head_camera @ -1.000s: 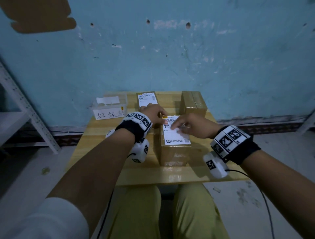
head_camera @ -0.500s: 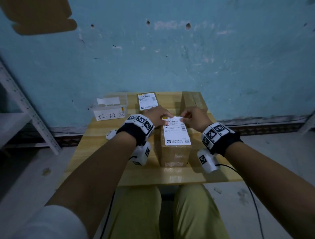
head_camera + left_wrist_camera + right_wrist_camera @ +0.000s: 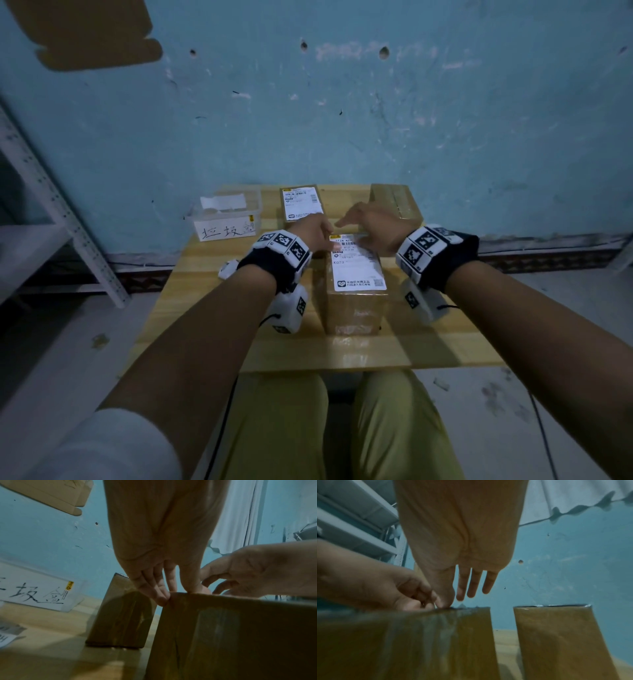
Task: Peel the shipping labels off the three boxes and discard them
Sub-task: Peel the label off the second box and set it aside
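At centre frame, two hands meet at the far edge of the nearest box (image 3: 356,298), hiding the top strip of its shipping label (image 3: 358,265). The left hand (image 3: 313,233) curls its fingers onto the box's top corner; whether it pinches the label cannot be made out. The right hand (image 3: 375,228) has its fingers (image 3: 471,584) straight and spread, thumb down at the edge. Two more boxes and a clear bin (image 3: 226,219) stand behind on the worktop (image 3: 191,308).
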